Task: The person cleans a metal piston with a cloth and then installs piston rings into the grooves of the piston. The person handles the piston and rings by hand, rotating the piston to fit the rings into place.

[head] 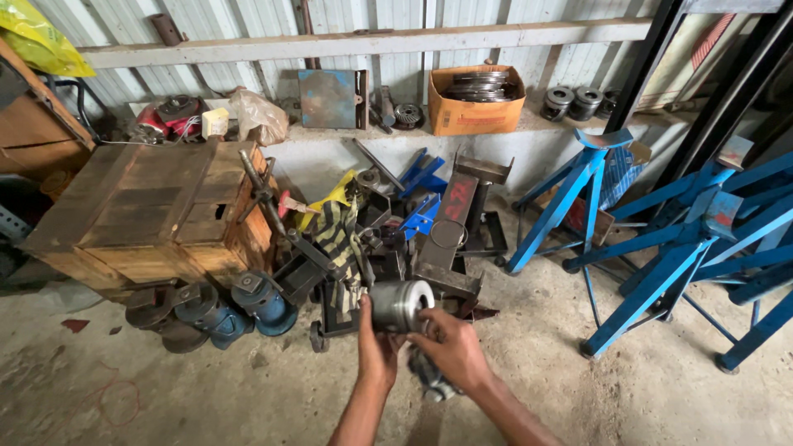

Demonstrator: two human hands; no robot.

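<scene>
Low in the centre of the frame, I see my left hand (pixel 376 351) and right hand (pixel 450 347) together gripping a short grey metal cylinder with a hollow end (pixel 401 305), fingers closed around it. Behind it lies a heap of dark metal parts (pixel 388 248). A wooden crate (pixel 157 215) sits left, blue steel stands (pixel 661 239) right.

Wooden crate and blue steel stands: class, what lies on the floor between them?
In the head view, a heap of dark metal parts fills the floor between the wooden crate and the blue steel stands, with a striped cloth draped over it.
</scene>
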